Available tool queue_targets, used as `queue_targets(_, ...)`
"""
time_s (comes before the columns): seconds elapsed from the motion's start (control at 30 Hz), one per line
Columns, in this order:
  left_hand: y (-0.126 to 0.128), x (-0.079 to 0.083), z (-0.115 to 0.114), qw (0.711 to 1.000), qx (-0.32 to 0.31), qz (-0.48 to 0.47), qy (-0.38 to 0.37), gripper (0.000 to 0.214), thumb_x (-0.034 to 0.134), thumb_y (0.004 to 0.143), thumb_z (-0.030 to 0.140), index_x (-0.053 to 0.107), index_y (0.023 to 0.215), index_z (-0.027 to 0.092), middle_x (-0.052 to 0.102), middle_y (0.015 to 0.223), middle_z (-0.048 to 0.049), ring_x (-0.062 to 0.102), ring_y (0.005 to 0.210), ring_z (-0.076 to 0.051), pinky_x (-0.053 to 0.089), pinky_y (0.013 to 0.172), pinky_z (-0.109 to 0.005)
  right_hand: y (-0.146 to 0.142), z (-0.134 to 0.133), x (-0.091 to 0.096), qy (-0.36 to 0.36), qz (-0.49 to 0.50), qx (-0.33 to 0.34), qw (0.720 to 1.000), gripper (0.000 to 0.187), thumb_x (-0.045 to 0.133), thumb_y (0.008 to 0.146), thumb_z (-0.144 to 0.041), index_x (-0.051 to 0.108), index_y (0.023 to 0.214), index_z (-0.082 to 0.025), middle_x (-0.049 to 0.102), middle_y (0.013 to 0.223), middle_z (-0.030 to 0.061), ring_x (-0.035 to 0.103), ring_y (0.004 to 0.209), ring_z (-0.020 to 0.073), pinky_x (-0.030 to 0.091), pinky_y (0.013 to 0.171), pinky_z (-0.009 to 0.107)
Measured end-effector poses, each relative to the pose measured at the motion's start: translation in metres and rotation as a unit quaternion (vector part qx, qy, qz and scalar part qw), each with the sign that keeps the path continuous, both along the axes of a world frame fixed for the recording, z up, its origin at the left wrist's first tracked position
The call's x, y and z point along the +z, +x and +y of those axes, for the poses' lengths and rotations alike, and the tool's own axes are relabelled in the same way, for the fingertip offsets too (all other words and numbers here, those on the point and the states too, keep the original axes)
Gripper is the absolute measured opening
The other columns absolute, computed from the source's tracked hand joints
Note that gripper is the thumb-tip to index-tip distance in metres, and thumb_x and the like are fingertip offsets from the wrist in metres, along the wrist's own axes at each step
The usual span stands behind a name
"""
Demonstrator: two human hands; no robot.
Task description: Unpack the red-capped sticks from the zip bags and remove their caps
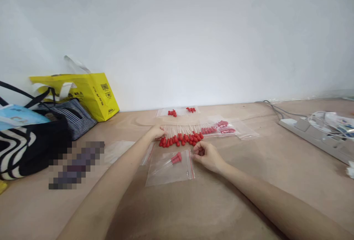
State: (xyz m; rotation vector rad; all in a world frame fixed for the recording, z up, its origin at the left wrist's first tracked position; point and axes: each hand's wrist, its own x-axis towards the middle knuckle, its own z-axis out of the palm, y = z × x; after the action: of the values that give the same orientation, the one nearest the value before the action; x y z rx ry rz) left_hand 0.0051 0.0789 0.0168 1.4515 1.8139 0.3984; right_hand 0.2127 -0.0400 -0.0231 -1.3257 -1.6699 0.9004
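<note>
A row of droppers with red rubber bulbs (pixel 181 138) and thin pale stems lies on the table, bulbs towards me. At the row's left end, my left hand (pixel 158 132) has its fingers together on the stem of a dropper; the fingertips are partly hidden. A clear zip bag (pixel 166 176) with a red strip along its right edge lies flat in front of the row. Inside it are a few droppers (pixel 176 158), bulbs towards the strip. Beside that strip, my right hand (pixel 209 157) is loosely curled, thumb and index apart, holding nothing I can see.
Filled bags of red-bulbed droppers (pixel 227 130) lie at right, another bag (pixel 179 112) by the wall. An unfilled clear bag (pixel 121 147) is at left. A yellow bag (pixel 94 96), a striped pouch (pixel 83 118) and a black bag (pixel 35 147) stand left; a power strip (pixel 312 140) lies right.
</note>
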Motion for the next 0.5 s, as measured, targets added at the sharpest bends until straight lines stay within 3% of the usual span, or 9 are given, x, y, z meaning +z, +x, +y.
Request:
queue_targets(0.1, -0.004, -0.002, 0.001, 0.999, 0.003, 0.036, 0.022, 0.029, 0.048, 0.084, 0.03, 0.048, 0.109, 0.014, 0.053, 0.107, -0.0071, 0.054, 0.09, -0.017, 0.047, 0.076, -0.037, 0.0, 0.0, -0.002, 0.008, 0.021, 0.014, 1.0, 0.013, 0.058, 0.057, -0.013, 0.049, 0.065, -0.017, 0.053, 0.06, -0.004, 0.048, 0.053, 0.0077, 0.039, 0.052, 0.019)
queue_targets(0.3, -0.014, 0.005, -0.009, 0.988, -0.019, 0.095, 0.123, 0.021, 0.056, 0.075, 0.032, 0.059, 0.077, 0.011, 0.061, 0.067, -0.0049, 0.059, 0.061, -0.017, 0.045, 0.053, -0.026, -0.001, -0.002, -0.001, -0.004, -0.029, 0.03, 0.999, 0.004, 0.059, 0.059, -0.016, 0.056, 0.062, -0.016, 0.055, 0.057, -0.0029, 0.048, 0.051, 0.0079, 0.037, 0.049, 0.019)
queue_targets(0.4, -0.016, 0.01, -0.04, 0.973, -0.077, 0.094, 0.195, 0.016, 0.05, 0.078, 0.029, 0.06, 0.08, 0.016, 0.063, 0.075, -0.003, 0.059, 0.074, -0.017, 0.045, 0.066, -0.025, -0.001, -0.003, -0.001, 0.006, -0.056, 0.05, 0.997, 0.005, 0.058, 0.062, -0.017, 0.06, 0.058, -0.015, 0.057, 0.056, -0.0019, 0.048, 0.051, 0.0082, 0.036, 0.049, 0.019)
queue_targets(0.5, -0.017, 0.004, -0.086, 0.95, -0.181, 0.072, 0.243, 0.018, 0.047, 0.08, 0.032, 0.06, 0.085, 0.021, 0.062, 0.091, -0.0008, 0.056, 0.089, -0.016, 0.041, 0.082, -0.025, -0.002, -0.001, -0.004, 0.02, -0.057, 0.066, 0.996, 0.006, 0.059, 0.063, -0.018, 0.063, 0.06, -0.016, 0.057, 0.056, -0.0018, 0.047, 0.051, 0.0083, 0.035, 0.048, 0.019)
